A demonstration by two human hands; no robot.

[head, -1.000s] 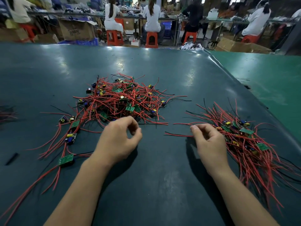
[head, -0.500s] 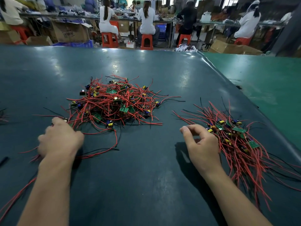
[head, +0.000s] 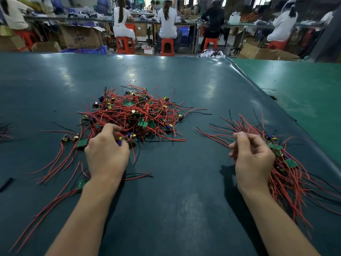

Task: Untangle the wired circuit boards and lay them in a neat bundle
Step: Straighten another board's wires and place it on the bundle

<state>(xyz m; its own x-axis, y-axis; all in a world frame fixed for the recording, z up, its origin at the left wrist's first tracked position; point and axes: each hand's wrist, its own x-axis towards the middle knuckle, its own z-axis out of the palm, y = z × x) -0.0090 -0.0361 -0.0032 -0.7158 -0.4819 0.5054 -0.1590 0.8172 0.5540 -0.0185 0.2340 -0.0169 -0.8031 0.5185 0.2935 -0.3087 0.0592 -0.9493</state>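
Observation:
A tangled heap (head: 140, 115) of small green circuit boards with red and black wires lies in the middle of the dark mat (head: 175, 200). My left hand (head: 106, 154) is at the heap's near edge, fingers curled round a board with a yellow and blue part. To the right lies a straighter bundle (head: 287, 174) of wired boards. My right hand (head: 252, 159) hovers at that bundle's left side, fingers loosely curled, holding nothing I can see. A few pulled-out boards (head: 82, 143) with long red wires trail at the left.
A green mat (head: 299, 93) adjoins on the right, past a raised seam. A short black piece (head: 6, 183) lies at the left edge. Beyond the table's far edge, people sit on red stools (head: 125, 45) at benches with cardboard boxes.
My left hand moved from the loose wires at the left back to the heap's near edge and took hold of a board. The right hand stayed beside the right bundle.

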